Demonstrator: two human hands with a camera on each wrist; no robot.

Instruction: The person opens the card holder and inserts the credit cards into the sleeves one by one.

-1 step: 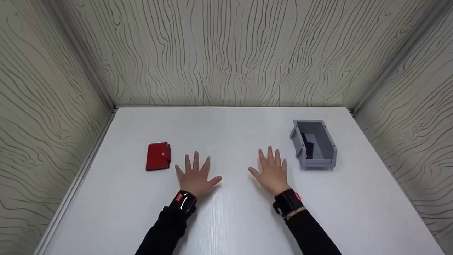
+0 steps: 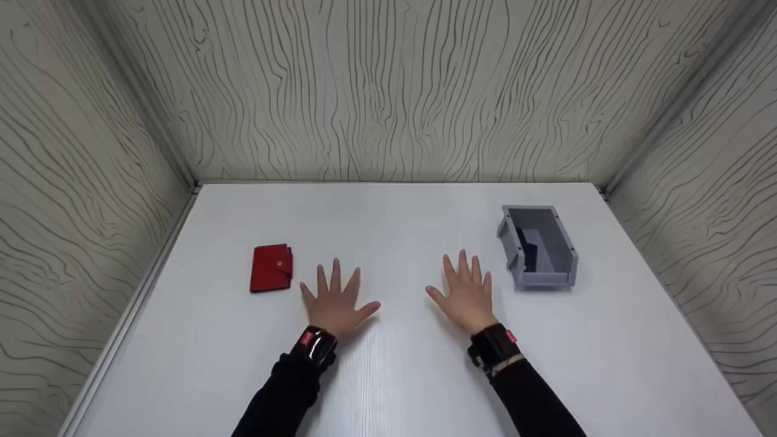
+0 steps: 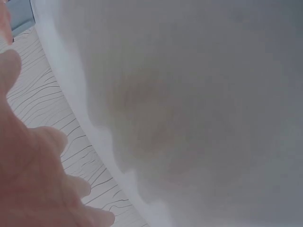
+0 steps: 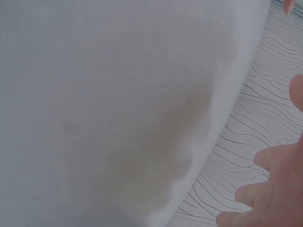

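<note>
My left hand [image 2: 334, 306] is spread palm down over the white table, fingers straight and holding nothing. Just to its left lies a red wallet [image 2: 271, 267] with a snap strap on its right side. My right hand [image 2: 467, 300], also spread and holding nothing, is at the middle right. Beyond it to the right stands a grey plastic bin [image 2: 546, 279] with a black object [image 2: 530, 257] inside, whose kind I cannot tell. In the wrist views, the left palm [image 3: 28, 175] and the right fingers [image 4: 265, 194] show above their shadows on the table.
The white table [image 2: 388, 224] ends at a back wall [image 2: 388, 91] with a wood-grain pattern. Similar walls stand at the left [image 2: 79, 200] and right [image 2: 716, 200]. Black bands circle both wrists.
</note>
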